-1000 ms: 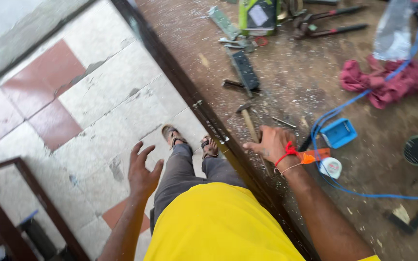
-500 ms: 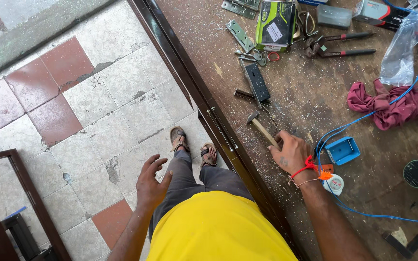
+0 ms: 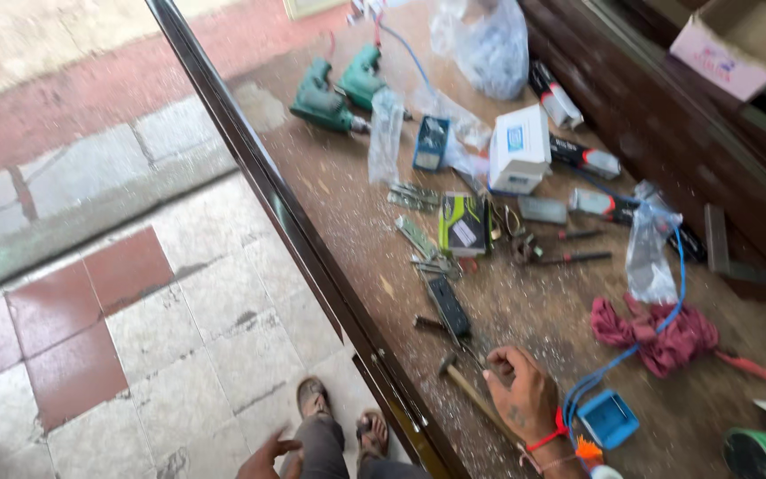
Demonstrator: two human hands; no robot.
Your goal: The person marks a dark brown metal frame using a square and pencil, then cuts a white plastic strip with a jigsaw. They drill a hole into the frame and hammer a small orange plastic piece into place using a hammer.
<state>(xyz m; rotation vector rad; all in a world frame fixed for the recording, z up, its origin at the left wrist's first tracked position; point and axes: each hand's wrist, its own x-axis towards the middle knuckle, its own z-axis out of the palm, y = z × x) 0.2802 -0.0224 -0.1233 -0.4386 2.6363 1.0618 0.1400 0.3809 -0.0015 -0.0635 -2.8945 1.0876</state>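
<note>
Underfoot, the dusty brown wooden door slab [image 3: 525,310] lies flat. Near its lower edge the right hand [image 3: 522,395] curls shut around the wooden-handled steel hammer [image 3: 470,394]; head-heavy and rigid, it is best gripped low on the handle. Off the slab, the left hand [image 3: 268,457] is spread, empty.

Right hand [image 3: 523,392] is gripping hammer [image 3: 470,390] handle on dusty brown door panel [image 3: 543,310]; head is resting near black lock body [image 3: 449,306]. Left hand [image 3: 268,458] is hanging open over tiles [image 3: 179,328].
</note>
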